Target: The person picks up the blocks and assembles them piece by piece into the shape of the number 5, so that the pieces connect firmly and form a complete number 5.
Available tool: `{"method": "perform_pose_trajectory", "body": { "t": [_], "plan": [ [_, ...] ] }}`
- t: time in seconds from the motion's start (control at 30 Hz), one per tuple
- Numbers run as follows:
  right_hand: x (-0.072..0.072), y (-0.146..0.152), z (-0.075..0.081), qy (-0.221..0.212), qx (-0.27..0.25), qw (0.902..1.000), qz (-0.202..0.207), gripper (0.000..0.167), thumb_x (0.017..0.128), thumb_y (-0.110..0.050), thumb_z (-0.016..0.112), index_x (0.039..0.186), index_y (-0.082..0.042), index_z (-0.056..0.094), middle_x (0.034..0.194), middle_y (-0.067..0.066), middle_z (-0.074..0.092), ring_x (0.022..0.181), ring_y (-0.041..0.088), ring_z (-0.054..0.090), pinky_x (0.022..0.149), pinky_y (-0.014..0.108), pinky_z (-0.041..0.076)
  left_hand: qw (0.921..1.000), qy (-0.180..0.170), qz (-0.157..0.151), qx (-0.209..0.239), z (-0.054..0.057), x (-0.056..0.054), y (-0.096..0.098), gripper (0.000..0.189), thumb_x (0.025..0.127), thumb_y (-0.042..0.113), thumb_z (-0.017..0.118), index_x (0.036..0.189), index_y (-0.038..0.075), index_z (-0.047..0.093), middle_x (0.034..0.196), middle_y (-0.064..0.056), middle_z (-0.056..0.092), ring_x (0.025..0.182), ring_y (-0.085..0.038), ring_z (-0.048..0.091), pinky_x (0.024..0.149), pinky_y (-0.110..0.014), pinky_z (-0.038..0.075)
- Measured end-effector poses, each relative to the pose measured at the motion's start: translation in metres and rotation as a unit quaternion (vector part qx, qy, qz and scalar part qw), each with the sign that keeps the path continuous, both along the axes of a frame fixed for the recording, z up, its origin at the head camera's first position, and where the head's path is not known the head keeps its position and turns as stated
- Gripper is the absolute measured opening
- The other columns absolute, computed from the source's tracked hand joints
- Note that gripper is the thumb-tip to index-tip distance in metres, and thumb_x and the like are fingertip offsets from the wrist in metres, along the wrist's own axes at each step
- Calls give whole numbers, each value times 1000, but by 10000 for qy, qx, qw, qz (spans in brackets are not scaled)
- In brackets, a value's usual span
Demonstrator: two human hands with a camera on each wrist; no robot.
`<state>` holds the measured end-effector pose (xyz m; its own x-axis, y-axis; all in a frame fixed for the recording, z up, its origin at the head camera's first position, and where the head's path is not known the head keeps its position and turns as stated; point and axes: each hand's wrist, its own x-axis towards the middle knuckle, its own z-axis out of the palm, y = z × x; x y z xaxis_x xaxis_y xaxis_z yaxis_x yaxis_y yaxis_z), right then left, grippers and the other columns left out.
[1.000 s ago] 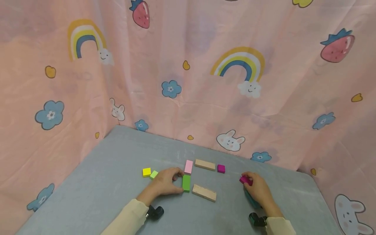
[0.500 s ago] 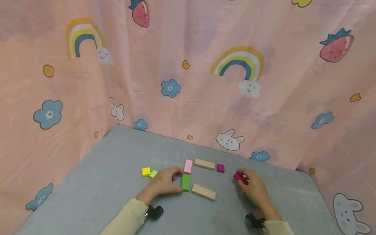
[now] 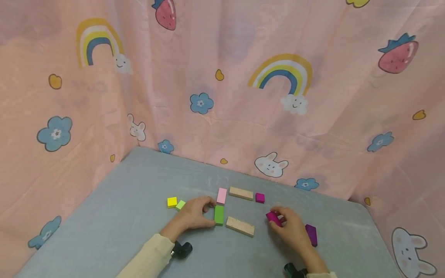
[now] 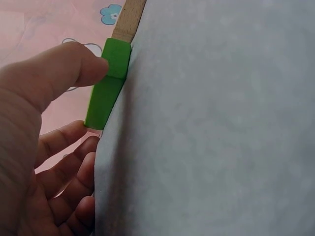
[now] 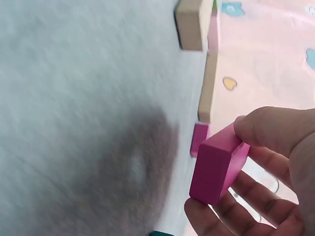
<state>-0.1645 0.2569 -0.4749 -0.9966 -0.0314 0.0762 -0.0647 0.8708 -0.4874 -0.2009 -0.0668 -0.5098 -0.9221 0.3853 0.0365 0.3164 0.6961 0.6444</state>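
My left hand (image 3: 195, 213) pinches a green block (image 3: 219, 215) lying on the table, thumb at its near end and forefinger by its far end. The left wrist view has the thumb on the green block (image 4: 108, 83). A magenta block (image 3: 274, 219) is held between the thumb and fingers of my right hand (image 3: 290, 227). In the right wrist view this magenta block (image 5: 211, 169) is tilted above the table, its shadow below. A pink block (image 3: 221, 196) stands beyond the green one, and a plain wooden plank (image 3: 240, 226) lies to its right.
Another wooden plank (image 3: 241, 193) and a small magenta block (image 3: 260, 198) lie farther back. Yellow (image 3: 172, 202) and light green (image 3: 180, 205) blocks sit left of my left hand. A purple block (image 3: 311, 235) lies right of my right forearm. A patterned curtain (image 3: 222, 127) borders the table.
My right hand has carried the magenta block leftward, toward the planks. The purple block has come into view beside the forearm; a teal block is now hidden in the head view. My left hand stays put.
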Motion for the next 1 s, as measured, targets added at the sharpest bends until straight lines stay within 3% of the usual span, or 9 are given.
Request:
{"method": "perform_pose_trajectory", "body": {
  "t": [0.43,0.7,1.0],
  "plan": [
    [16,-16,-8,-517,-84,9986,-20,33,74,-18,80,105,-15,67,100,3,64,80,12,55,68,26,52,10000,-4,5,-37,0,0,0,51,68,39,80,114,26,62,101,13,60,84,-6,52,71,-24,44],
    [17,-21,-12,-842,-60,9964,0,34,73,-20,81,104,-16,68,95,1,63,73,12,51,59,22,46,10000,-43,7,-9,0,0,1,51,68,40,79,114,26,62,100,13,60,84,-6,52,72,-24,44],
    [18,-19,-13,-1016,-49,9945,231,38,73,-25,82,107,-19,67,94,-2,59,73,12,48,60,22,43,10000,-46,29,-27,2,0,-1,51,68,40,79,114,26,62,97,12,59,84,-7,51,70,-24,44]
  ]
}}
